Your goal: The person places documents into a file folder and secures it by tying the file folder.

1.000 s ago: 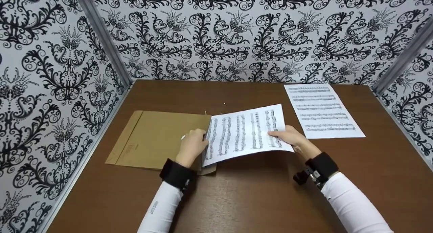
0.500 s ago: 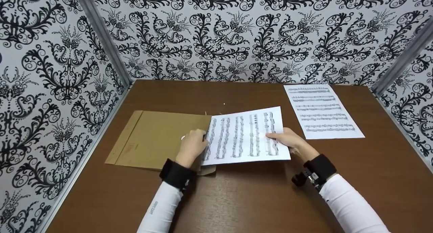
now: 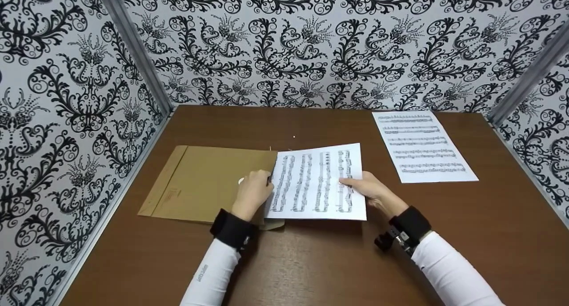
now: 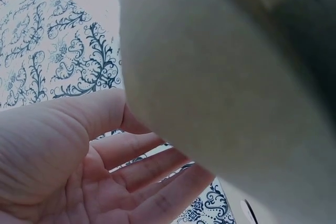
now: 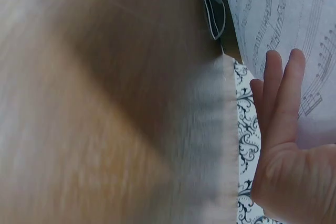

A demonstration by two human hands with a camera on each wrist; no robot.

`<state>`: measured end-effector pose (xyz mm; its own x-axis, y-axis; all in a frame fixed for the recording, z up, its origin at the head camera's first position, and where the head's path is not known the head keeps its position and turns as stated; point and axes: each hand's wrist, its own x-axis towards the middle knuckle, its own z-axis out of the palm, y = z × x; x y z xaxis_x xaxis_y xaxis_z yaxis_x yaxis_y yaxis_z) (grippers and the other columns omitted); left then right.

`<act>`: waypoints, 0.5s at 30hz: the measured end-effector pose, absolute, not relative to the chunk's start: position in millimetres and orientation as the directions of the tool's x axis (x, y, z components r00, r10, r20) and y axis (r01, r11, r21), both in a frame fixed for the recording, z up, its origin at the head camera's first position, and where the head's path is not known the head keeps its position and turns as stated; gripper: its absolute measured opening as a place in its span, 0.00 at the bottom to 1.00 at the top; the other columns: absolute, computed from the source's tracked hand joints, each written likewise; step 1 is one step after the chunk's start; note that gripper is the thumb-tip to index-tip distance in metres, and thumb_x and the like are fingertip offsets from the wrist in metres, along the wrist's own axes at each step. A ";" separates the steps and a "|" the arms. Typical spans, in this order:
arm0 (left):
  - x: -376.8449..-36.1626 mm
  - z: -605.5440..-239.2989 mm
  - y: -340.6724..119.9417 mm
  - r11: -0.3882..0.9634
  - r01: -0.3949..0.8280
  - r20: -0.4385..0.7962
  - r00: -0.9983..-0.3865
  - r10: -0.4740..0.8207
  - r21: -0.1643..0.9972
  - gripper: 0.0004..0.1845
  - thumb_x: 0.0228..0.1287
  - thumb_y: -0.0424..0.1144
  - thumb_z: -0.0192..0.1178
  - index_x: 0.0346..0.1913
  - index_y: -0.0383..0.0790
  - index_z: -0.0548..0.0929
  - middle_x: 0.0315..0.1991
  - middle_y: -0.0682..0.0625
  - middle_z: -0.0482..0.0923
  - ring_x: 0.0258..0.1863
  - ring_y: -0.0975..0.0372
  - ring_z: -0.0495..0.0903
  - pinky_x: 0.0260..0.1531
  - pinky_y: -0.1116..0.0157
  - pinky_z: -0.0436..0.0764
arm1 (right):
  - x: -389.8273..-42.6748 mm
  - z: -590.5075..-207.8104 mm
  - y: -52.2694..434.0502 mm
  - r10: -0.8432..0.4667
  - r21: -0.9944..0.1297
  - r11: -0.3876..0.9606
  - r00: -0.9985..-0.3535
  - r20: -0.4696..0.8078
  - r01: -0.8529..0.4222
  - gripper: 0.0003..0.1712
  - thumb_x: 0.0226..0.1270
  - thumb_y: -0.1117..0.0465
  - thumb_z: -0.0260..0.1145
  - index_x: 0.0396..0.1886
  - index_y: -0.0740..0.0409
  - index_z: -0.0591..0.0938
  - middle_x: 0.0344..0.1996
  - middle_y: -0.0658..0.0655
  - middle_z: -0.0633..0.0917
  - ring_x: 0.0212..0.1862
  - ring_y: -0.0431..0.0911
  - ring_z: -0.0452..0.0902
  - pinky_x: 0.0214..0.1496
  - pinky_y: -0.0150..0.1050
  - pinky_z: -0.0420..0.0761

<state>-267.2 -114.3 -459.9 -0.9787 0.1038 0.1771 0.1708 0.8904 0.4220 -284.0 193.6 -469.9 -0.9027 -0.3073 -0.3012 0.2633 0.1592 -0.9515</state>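
Head view, nearest first: the left hand [image 3: 253, 191] grips the mouth of the brown envelope [image 3: 204, 183], which lies flat toward the bench's [image 3: 320, 261] left edge. The right hand [image 3: 371, 188] grasps the music sheet [image 3: 315, 181] at its right end, the sheet's long axis pointing left into that opening, its left end already at the mouth. Right wrist view alone shows fingers [image 5: 283, 98] flat under the printed staves; left wrist view shows only palm and envelope flap. Farther off, a second sheet [image 3: 422, 146] lies near the far right corner.
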 end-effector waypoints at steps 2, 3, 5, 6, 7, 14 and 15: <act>-266.9 -460.0 -113.7 0.892 0.170 0.182 -0.978 0.101 0.419 0.05 0.61 0.31 0.63 0.34 0.34 0.88 0.37 0.37 0.89 0.34 0.43 0.88 0.28 0.50 0.79 | -282.9 -470.5 188.6 -0.302 -0.952 0.155 -0.905 -0.300 0.264 0.27 0.78 0.63 0.58 0.69 0.75 0.68 0.32 0.47 0.90 0.33 0.40 0.90 0.36 0.35 0.90; -266.7 -459.9 -113.5 0.892 0.170 0.184 -0.978 0.100 0.419 0.05 0.61 0.31 0.63 0.34 0.34 0.88 0.36 0.37 0.89 0.34 0.43 0.88 0.28 0.49 0.79 | -282.6 -471.1 185.9 -0.298 -0.952 0.148 -0.906 -0.300 0.266 0.27 0.78 0.63 0.58 0.69 0.75 0.69 0.32 0.48 0.90 0.33 0.41 0.90 0.36 0.36 0.90; -266.2 -459.6 -113.1 0.891 0.171 0.189 -0.977 0.099 0.421 0.04 0.61 0.31 0.63 0.32 0.34 0.87 0.36 0.36 0.89 0.34 0.42 0.88 0.29 0.48 0.79 | -282.0 -472.4 180.3 -0.291 -0.954 0.140 -0.910 -0.295 0.265 0.26 0.77 0.64 0.58 0.68 0.75 0.70 0.32 0.48 0.90 0.33 0.41 0.90 0.36 0.36 0.90; -266.0 -459.5 -113.0 0.891 0.176 0.197 -0.975 0.100 0.419 0.04 0.61 0.31 0.63 0.31 0.34 0.86 0.35 0.36 0.89 0.33 0.42 0.88 0.29 0.48 0.79 | -281.7 -473.2 177.5 -0.284 -0.955 0.138 -0.913 -0.291 0.262 0.26 0.77 0.64 0.59 0.68 0.75 0.70 0.32 0.48 0.90 0.32 0.41 0.90 0.36 0.35 0.90; -265.7 -459.3 -112.8 0.890 0.178 0.200 -0.975 0.101 0.420 0.04 0.61 0.31 0.63 0.30 0.33 0.86 0.35 0.36 0.89 0.33 0.42 0.88 0.29 0.48 0.79 | -281.3 -473.7 174.6 -0.276 -0.956 0.136 -0.917 -0.288 0.260 0.25 0.77 0.64 0.59 0.67 0.75 0.71 0.32 0.48 0.90 0.32 0.41 0.90 0.36 0.36 0.90; -265.2 -459.7 -111.5 0.886 0.183 0.202 -0.974 0.103 0.427 0.05 0.61 0.30 0.62 0.30 0.33 0.85 0.34 0.36 0.88 0.31 0.43 0.87 0.29 0.48 0.79 | -278.4 -477.5 157.5 -0.231 -0.958 0.137 -0.932 -0.279 0.253 0.23 0.77 0.63 0.60 0.65 0.72 0.74 0.34 0.49 0.91 0.32 0.42 0.90 0.35 0.37 0.90; -265.4 -459.8 -111.3 0.885 0.181 0.198 -0.975 0.103 0.429 0.04 0.62 0.30 0.62 0.30 0.33 0.85 0.34 0.36 0.88 0.31 0.43 0.87 0.29 0.48 0.79 | -278.2 -478.1 155.3 -0.226 -0.957 0.136 -0.933 -0.281 0.255 0.23 0.77 0.62 0.60 0.65 0.72 0.74 0.34 0.49 0.91 0.32 0.42 0.90 0.35 0.37 0.90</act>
<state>-265.4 -111.3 -459.8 -0.9748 0.1034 0.1978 0.1809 0.8852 0.4286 -278.2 155.3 -478.1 -0.9328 -0.2264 -0.2805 0.2548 0.1363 -0.9573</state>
